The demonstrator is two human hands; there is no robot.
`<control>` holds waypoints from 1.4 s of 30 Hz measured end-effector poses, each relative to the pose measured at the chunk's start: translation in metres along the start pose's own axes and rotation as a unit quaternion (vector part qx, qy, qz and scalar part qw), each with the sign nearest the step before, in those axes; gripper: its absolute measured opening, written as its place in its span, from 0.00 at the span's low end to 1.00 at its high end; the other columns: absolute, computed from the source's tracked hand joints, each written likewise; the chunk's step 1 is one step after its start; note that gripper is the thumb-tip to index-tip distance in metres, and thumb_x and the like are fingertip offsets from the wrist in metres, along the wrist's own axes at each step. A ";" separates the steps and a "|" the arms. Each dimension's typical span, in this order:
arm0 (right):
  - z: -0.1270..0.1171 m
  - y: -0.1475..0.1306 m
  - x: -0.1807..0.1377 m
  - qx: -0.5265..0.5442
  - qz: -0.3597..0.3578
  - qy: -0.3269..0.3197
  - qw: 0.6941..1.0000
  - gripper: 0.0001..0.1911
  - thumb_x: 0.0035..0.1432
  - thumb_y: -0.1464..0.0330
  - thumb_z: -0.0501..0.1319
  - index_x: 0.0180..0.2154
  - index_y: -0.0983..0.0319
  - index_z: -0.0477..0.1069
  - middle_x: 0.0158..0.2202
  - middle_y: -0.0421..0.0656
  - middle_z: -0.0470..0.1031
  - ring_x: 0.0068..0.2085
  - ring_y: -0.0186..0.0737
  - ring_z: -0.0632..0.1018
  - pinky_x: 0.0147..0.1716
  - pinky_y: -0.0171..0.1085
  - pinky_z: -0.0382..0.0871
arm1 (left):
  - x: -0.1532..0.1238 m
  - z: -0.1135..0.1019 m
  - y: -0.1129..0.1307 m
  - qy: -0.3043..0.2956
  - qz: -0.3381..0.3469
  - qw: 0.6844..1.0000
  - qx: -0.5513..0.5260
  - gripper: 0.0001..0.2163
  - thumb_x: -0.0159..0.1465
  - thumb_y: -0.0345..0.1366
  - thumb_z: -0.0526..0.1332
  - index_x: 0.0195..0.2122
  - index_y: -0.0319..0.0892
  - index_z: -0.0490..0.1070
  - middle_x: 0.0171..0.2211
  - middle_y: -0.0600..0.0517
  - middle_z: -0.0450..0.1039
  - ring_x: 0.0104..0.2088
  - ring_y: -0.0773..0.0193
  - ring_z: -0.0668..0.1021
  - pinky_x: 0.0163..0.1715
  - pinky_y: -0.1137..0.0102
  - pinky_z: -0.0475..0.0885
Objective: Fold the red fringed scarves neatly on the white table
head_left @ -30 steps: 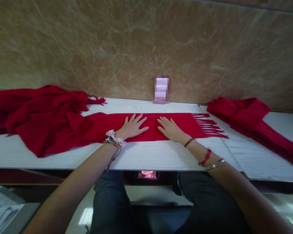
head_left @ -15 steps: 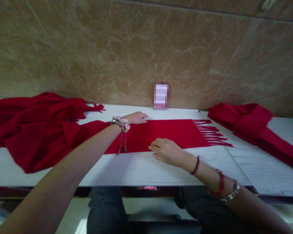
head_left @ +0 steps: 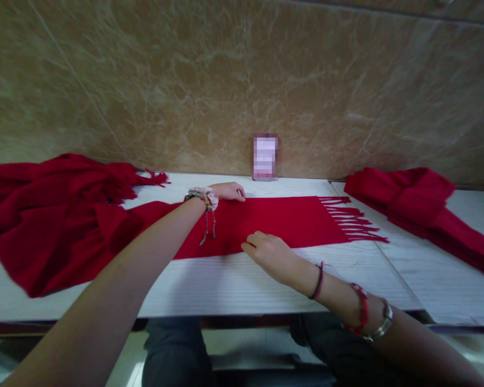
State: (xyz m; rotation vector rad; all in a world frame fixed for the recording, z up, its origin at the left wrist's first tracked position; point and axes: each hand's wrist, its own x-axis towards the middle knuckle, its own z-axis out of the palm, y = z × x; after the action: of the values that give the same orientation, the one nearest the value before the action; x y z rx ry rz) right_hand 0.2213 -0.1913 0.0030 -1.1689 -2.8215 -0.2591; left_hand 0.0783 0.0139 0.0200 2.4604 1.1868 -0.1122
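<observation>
A red fringed scarf (head_left: 282, 220) lies flat across the white table, its tasselled end pointing right. My left hand (head_left: 229, 191) is at the scarf's far edge, thumb and fingers pinched together on the cloth. At the near edge, my right hand (head_left: 269, 253) has its fingers closed on the border, with the fingertips partly hidden. To the left of my left forearm, the flat part runs into loose, rumpled red cloth (head_left: 56, 231). Bracelets and a pale scrunchie (head_left: 210, 198) circle my left wrist.
A folded stack of red scarves (head_left: 403, 193) lies on the right of the white table (head_left: 210, 290). A phone-like object (head_left: 265, 157), blurred out, leans on the brown marbled wall (head_left: 177, 86) behind. My legs (head_left: 175, 349) are below the table's front edge.
My left hand's fingers have drawn in from a more stretched pose to a pinch at the far edge. My right hand has shifted slightly left along the near edge.
</observation>
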 end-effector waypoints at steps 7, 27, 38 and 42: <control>0.000 0.001 -0.007 -0.051 0.057 0.009 0.997 0.07 0.60 0.76 0.55 0.34 0.65 0.72 0.33 0.46 0.73 0.37 0.41 0.71 0.32 0.37 0.61 | 0.007 0.007 0.006 0.025 0.013 0.998 -0.053 0.13 0.51 0.38 0.58 0.35 0.37 0.75 0.33 0.52 0.76 0.34 0.67 0.72 0.34 0.77 0.63; -0.022 0.011 -0.020 0.078 0.151 0.217 0.961 0.15 0.61 0.75 0.50 0.46 0.63 0.70 0.34 0.44 0.75 0.33 0.36 0.74 0.30 0.33 0.67 | -0.026 -0.042 0.018 0.133 0.043 0.888 -0.437 0.17 0.44 0.40 0.70 0.34 0.40 0.72 0.29 0.54 0.71 0.28 0.70 0.71 0.29 0.74 0.63; -0.045 0.076 -0.081 0.152 0.283 0.272 0.907 0.19 0.56 0.75 0.50 0.45 0.62 0.74 0.40 0.45 0.79 0.37 0.40 0.77 0.39 0.38 0.71 | 0.058 -0.042 0.107 0.139 0.067 0.964 -0.215 0.12 0.56 0.34 0.60 0.40 0.36 0.74 0.31 0.51 0.75 0.30 0.69 0.73 0.32 0.75 0.67; -0.014 0.099 -0.109 0.143 0.327 0.198 0.913 0.21 0.55 0.77 0.50 0.46 0.63 0.74 0.41 0.46 0.79 0.38 0.40 0.78 0.41 0.38 0.71 | 0.082 -0.003 0.125 0.131 0.031 0.977 -0.165 0.10 0.54 0.34 0.62 0.36 0.36 0.76 0.31 0.50 0.76 0.31 0.66 0.74 0.32 0.74 0.67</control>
State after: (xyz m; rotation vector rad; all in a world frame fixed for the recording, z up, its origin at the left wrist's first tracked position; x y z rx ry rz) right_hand 0.3684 -0.2013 0.0147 -1.6625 -1.9118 -0.0226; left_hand 0.2259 0.0058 0.0435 2.2590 1.1241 0.4066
